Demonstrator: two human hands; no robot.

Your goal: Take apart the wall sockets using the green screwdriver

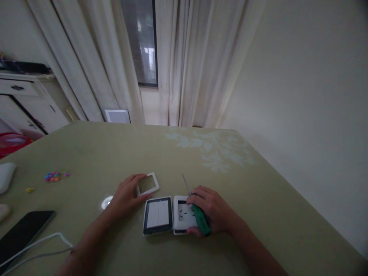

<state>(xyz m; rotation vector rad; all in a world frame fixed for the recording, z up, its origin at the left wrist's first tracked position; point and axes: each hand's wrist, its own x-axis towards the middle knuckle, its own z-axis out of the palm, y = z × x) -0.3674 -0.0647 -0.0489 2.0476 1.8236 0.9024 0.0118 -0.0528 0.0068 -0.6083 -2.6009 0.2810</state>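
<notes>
Pale curtains hang behind an olive counter [120, 153] whose near edge carries the work. Toward that edge, the left hand [126, 195] lies open, its fingertips touching a white frame [148, 184], beside a switch plate [158, 215]. The right hand [212, 211] grips a green screwdriver [198, 212] over a white socket [182, 214].

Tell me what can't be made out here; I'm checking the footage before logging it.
Head view:
- Screwdriver handle: mostly covered by the right hand.
- Socket right side: under that hand.
- Frame left edge: under the left hand.
- Phone and cable: cut off by the left edge.
- Colourful bits: too small.
</notes>
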